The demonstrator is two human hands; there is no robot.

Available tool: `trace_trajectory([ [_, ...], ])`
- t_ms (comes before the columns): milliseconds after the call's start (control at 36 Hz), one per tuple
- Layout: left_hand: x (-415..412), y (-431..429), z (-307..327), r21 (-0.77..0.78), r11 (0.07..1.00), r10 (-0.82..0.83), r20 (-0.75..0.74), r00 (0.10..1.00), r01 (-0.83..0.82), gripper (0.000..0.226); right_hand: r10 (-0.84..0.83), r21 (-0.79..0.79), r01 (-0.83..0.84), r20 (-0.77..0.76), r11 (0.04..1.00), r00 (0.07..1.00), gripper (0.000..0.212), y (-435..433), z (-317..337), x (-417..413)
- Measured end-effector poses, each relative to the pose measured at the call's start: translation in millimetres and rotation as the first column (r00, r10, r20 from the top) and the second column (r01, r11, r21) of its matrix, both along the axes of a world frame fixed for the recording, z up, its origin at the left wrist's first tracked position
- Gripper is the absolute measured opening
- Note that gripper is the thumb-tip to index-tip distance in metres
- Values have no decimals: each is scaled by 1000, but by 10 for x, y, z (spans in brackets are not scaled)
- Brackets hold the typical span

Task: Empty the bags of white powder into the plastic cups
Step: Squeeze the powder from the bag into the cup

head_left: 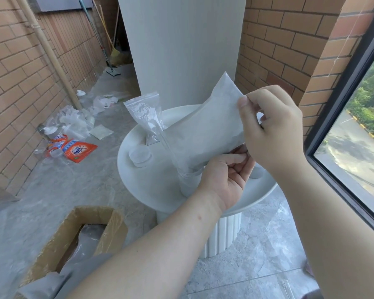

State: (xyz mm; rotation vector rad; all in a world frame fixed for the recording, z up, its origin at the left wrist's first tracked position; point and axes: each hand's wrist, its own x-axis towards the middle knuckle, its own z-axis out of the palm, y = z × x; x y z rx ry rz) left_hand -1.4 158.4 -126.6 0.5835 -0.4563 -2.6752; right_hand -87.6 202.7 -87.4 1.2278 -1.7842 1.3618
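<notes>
On the near side of the round white table (pixel 143 186) stands a plastic cup (pixel 187 182). Above it the bag of white powder (pixel 205 130) slants mouth-down, its long axis rising rightward. The left hand (pixel 227 175) pinches its lower edge and the right hand (pixel 272 128) its upper edge.

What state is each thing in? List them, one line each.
big bag: tilted, mouth down in cup, powder inside.
cup: upright under big bag.
small bag: upright, nearly empty.
box: open.
left hand: pinches big bag.
right hand: pinches big bag.
</notes>
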Motion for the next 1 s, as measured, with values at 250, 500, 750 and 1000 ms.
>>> trace_trajectory([
  [250, -2, -14, -22, 2, 1000, -2, 12, 1000, 2, 28, -3, 7, 3, 23, 1000, 1000, 26, -2, -7, -12],
  [500, -10, -13, -27, -3, 1000, 2, 9, 1000, -2, 29, 12, 10, -13, 28, 1000, 1000, 26, 1, 4, -24],
  [750, -4, -6, -18, 0, 1000, 4, 12, 1000, -4, 29, 10, -18, -10, 3, 1000, 1000, 25, 9, 8, 3],
  [1000, -18, -20, -34, -4, 1000, 5, 17, 1000, -5, 28, 16, -16, -16, 0, 1000, 1000, 26, 2, 9, -13],
])
